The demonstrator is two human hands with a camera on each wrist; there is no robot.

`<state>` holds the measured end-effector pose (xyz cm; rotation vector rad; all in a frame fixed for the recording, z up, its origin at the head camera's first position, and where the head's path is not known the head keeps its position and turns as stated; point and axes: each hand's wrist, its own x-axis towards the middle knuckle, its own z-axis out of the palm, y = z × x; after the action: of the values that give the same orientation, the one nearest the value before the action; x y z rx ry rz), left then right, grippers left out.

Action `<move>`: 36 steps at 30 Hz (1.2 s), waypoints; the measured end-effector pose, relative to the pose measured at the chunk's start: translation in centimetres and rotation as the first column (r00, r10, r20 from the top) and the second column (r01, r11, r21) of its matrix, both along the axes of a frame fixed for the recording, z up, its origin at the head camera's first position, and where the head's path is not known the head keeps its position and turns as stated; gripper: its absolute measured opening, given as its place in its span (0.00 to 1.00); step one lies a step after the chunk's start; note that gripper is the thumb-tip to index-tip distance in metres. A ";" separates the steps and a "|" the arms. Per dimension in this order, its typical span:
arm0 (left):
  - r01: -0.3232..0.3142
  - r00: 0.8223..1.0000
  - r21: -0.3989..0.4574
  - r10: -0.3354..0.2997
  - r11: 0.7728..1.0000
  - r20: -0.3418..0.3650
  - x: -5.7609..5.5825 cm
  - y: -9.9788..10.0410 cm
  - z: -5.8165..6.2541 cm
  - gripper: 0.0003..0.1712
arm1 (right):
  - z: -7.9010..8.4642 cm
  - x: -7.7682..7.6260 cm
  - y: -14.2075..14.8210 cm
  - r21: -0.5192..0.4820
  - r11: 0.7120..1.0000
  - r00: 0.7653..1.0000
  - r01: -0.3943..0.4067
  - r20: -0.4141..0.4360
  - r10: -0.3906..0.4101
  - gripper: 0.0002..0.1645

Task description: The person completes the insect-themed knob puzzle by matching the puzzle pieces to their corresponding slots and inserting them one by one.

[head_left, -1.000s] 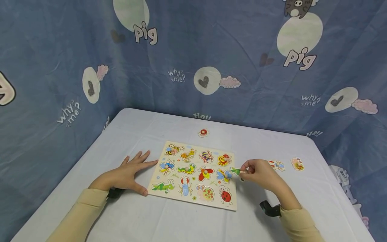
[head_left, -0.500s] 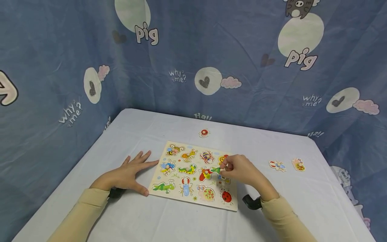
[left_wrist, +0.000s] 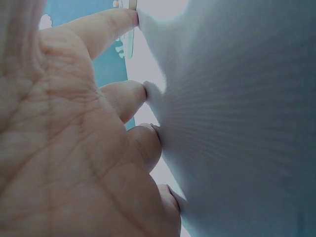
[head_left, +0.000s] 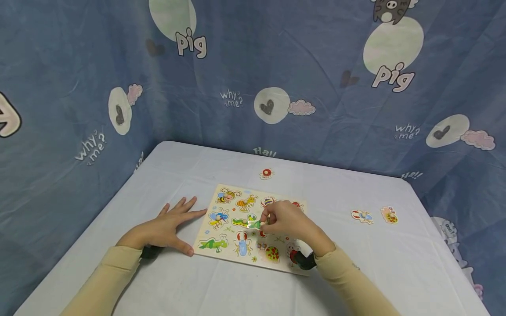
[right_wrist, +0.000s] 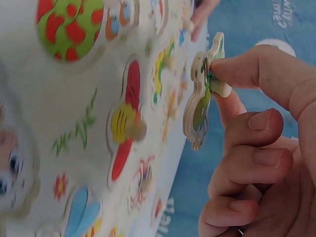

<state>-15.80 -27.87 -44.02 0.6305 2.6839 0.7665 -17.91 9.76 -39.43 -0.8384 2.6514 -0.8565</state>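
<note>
My right hand pinches a green grasshopper puzzle piece by its small wooden knob, between thumb and index finger. The piece hangs above the middle of a wooden insect puzzle board, tilted on edge in the right wrist view. Its other fingers are curled in toward the palm. To the left, my left hand lies on the table with fingers spread, thumb and index fingertip at the board's left edge. Knobbed pieces such as a caterpillar sit in the board. A grasshopper picture without a knob shows at its front left.
A red ladybug piece lies behind the board on the white-covered table. Off to the right are a stag beetle piece and a snail piece. A blue printed curtain stands round the table's back and sides.
My right hand has carried the grasshopper piece leftward, from beside the board's right edge to over its middle. The left hand has stayed in place.
</note>
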 end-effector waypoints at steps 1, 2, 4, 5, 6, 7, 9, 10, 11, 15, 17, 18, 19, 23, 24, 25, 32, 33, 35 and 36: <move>-0.001 1.000 0.000 0.001 1.000 0.000 0.0 0.0 0.0 0.70 | 0.0 0.0 -0.3 0.000 1.000 1.000 -0.007 0.007 0.007 0.02; -0.001 1.000 -0.002 0.001 1.000 0.000 0.0 0.0 0.0 0.70 | -0.1 0.0 -0.7 0.000 1.000 1.000 -0.013 0.013 0.013 0.03; -0.001 1.000 -0.005 0.001 1.000 -0.004 0.0 0.0 -0.1 0.70 | -0.2 0.0 -1.3 0.002 1.000 1.000 -0.026 0.013 0.026 0.03; -0.002 1.000 -0.007 0.002 1.000 -0.005 0.0 0.0 -0.1 0.70 | -0.3 -0.1 -1.6 0.002 0.999 0.999 -0.032 0.011 0.032 0.03; -0.005 1.000 -0.007 0.005 1.000 -0.004 0.0 0.0 -0.1 0.70 | -0.4 -0.1 -1.9 0.003 0.999 0.999 -0.039 0.006 0.039 0.03; -0.007 1.000 -0.008 0.007 1.000 -0.005 0.0 0.0 -0.1 0.70 | -0.5 -0.1 -2.3 0.003 0.999 0.999 -0.046 0.000 0.046 0.03; -0.009 1.000 -0.010 0.009 1.000 -0.007 0.0 0.0 0.0 0.70 | -0.6 -0.1 -3.0 0.007 0.998 0.998 -0.057 -0.001 0.057 0.03; -0.012 1.000 -0.011 0.012 1.000 -0.005 0.0 0.0 0.0 0.70 | -0.7 0.0 -3.3 0.008 0.998 0.998 -0.065 0.004 0.065 0.03; -0.013 1.000 -0.012 0.013 1.000 -0.004 0.0 0.0 0.0 0.70 | -0.8 0.0 -3.7 0.010 0.998 0.998 -0.068 0.012 0.068 0.03; -0.011 1.000 -0.014 0.011 1.000 0.000 0.0 0.1 0.0 0.69 | -1.2 0.3 -5.2 0.022 0.996 0.996 -0.081 0.042 0.080 0.04; -0.007 1.000 -0.012 0.007 1.000 0.004 0.0 0.1 0.0 0.69 | -1.4 0.4 -5.9 0.035 0.996 0.996 -0.086 0.043 0.084 0.05; -0.006 1.000 -0.010 0.006 1.000 0.006 0.0 0.1 0.0 0.69 | -1.4 0.5 -6.2 0.042 0.995 0.995 -0.089 0.040 0.087 0.06; -0.005 1.000 -0.011 0.005 1.000 0.008 0.0 0.1 0.0 0.69 | -1.4 0.5 -6.4 0.046 0.995 0.995 -0.090 0.042 0.088 0.07; -0.003 1.000 -0.013 0.003 1.000 0.010 0.0 0.1 0.1 0.69 | -1.5 0.6 -7.5 0.068 0.993 0.995 -0.095 0.045 0.092 0.09; -0.005 1.000 -0.015 0.005 1.000 0.011 0.0 0.1 0.1 0.69 | -1.6 0.6 -7.7 0.073 0.992 0.994 -0.098 0.046 0.095 0.09; -0.005 1.000 -0.017 0.005 1.000 0.011 0.0 0.0 0.1 0.69 | -1.7 0.6 -8.0 0.079 0.991 0.994 -0.103 0.045 0.100 0.08; -0.002 1.000 -0.020 0.002 1.000 0.003 0.0 0.0 0.1 0.69 | -2.3 0.5 -9.4 0.110 0.984 0.990 -0.139 0.037 0.136 0.08; -0.002 1.000 -0.018 0.002 1.000 0.003 0.0 0.0 0.1 0.69 | -2.3 0.5 -9.5 0.112 0.983 0.989 -0.145 0.035 0.142 0.08; 0.001 1.000 -0.014 -0.001 1.000 0.002 0.0 0.1 0.2 0.69 | -2.4 0.5 -9.8 0.119 0.981 0.989 -0.150 0.023 0.149 0.08; 0.004 1.000 -0.012 -0.004 1.000 0.002 0.1 0.1 0.2 0.69 | -2.5 0.6 -9.9 0.122 0.981 0.989 -0.151 0.018 0.150 0.08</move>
<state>-15.75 -27.75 -43.81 0.6317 2.6832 0.7490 -17.34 -0.14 -41.88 -0.9857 2.5638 -0.6517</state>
